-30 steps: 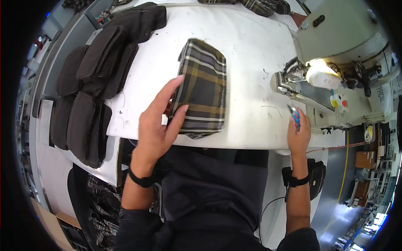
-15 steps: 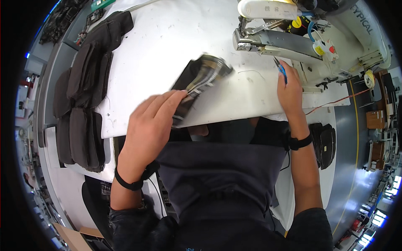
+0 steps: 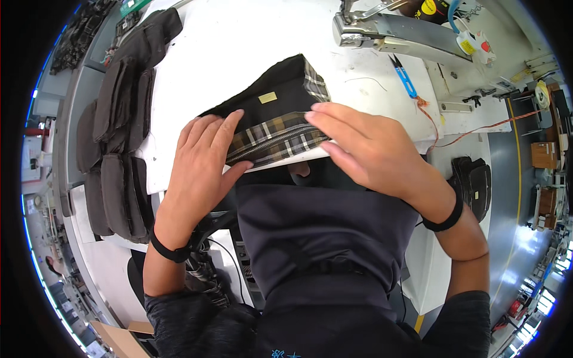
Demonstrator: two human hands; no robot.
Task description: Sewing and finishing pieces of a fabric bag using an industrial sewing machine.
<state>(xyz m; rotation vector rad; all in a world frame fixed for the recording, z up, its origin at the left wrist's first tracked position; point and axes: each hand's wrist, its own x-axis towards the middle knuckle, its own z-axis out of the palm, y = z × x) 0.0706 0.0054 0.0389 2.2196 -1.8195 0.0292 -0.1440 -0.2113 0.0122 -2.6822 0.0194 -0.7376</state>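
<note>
Head view, left hand [image 3: 200,158], right hand [image 3: 376,149] both clamped on plaid pouch [image 3: 271,114], zipper [image 3: 276,139] ends hidden

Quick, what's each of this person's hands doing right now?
Left hand: closed on the left end of the plaid zippered pouch, thumb at its near edge.
Right hand: closed on the pouch's right end, fingers and thumb gripping it.

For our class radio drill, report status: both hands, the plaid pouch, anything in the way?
Left hand and right hand holding plaid pouch, one at each end. Zipper toward person. Blue snips lie apart on white table; nothing seen blocking.
</note>
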